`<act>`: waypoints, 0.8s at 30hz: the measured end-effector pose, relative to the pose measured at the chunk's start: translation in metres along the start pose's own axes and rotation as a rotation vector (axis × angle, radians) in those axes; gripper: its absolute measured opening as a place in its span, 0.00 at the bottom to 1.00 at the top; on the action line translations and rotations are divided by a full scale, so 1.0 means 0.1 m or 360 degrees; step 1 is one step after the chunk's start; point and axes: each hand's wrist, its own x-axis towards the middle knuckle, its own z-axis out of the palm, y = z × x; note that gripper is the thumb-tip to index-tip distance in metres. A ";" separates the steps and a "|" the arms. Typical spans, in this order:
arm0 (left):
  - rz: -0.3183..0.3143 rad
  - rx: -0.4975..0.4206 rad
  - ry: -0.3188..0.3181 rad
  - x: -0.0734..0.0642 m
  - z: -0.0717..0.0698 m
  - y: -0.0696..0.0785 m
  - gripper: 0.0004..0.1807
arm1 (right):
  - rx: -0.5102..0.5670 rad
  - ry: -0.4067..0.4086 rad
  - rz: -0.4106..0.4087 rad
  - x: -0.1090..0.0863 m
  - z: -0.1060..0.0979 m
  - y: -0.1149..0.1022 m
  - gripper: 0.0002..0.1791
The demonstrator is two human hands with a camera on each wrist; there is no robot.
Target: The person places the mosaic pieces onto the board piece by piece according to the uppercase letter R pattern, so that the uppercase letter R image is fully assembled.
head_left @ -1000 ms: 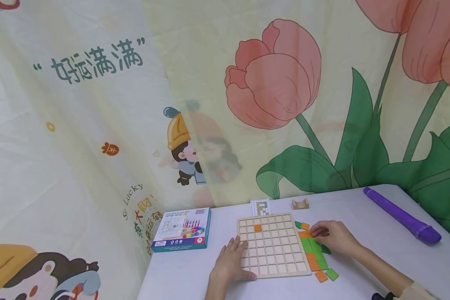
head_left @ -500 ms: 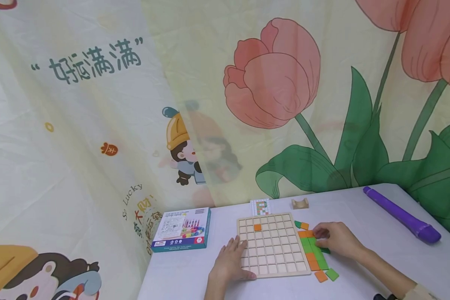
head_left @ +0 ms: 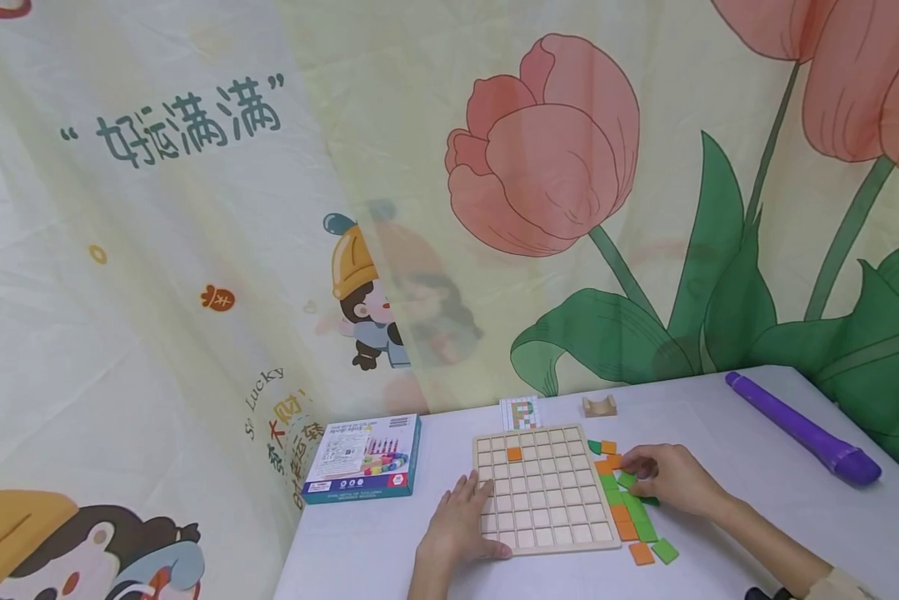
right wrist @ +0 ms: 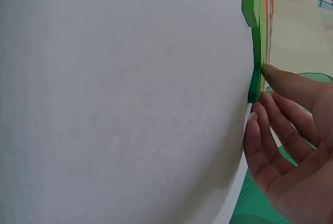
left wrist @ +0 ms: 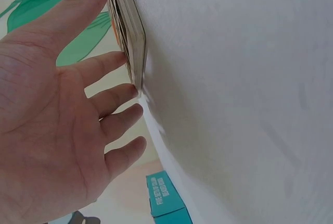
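Note:
A square wooden grid board lies on the table, one orange tile in an upper cell. My left hand rests along its left and front edges, fingers spread and straight; the left wrist view shows fingertips touching the board's side. My right hand is over the loose tiles right of the board, fingers bent and apart from the thumb. Its index fingertip touches or nears an orange tile; the thumb is at a tilted light green tile. Beneath it, a dark green tile shows in the right wrist view.
More orange tiles and green tiles lie beside the board. Behind it stand a pattern card and a small wooden holder. A flat box lies at left, a purple stick-like object at right.
Under my right hand, the tile group has come apart: one orange tile has shifted away from its neighbour toward the back, and a light green tile has turned askew. My left hand stays put.

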 end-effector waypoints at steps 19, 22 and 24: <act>0.0017 -0.0030 0.0008 -0.01 -0.02 0.04 0.58 | 0.0071 -0.0013 -0.0021 0.07 -0.04 -0.09 0.17; 0.0001 -0.0050 -0.0002 -0.01 -0.01 0.02 0.58 | 0.0076 -0.0010 -0.0027 0.11 -0.03 -0.12 0.18; -0.0010 -0.0053 -0.0008 -0.01 -0.01 0.01 0.58 | 0.0073 -0.0006 -0.0012 0.13 -0.02 -0.15 0.18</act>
